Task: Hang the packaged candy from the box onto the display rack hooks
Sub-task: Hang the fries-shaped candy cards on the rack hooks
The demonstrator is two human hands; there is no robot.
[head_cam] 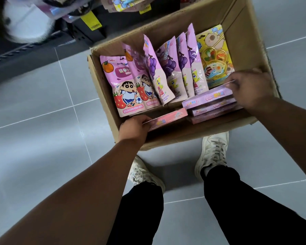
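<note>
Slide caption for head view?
Left hand grips a loose pink pack, right hand the top stacked pack, inside the cardboard box.

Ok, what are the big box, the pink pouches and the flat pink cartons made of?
The big box: matte brown cardboard, creased flaps. The pink pouches: glossy plastic film, judging by glare and crinkles. The flat pink cartons: probably thin printed paperboard, sharp folded edges, slight sheen; left hand grips one, right hand pinches another.

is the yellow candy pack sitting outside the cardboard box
No, the yellow candy pack stands inside the cardboard box at its right end, right beside the row of purple grape pouches.
</note>
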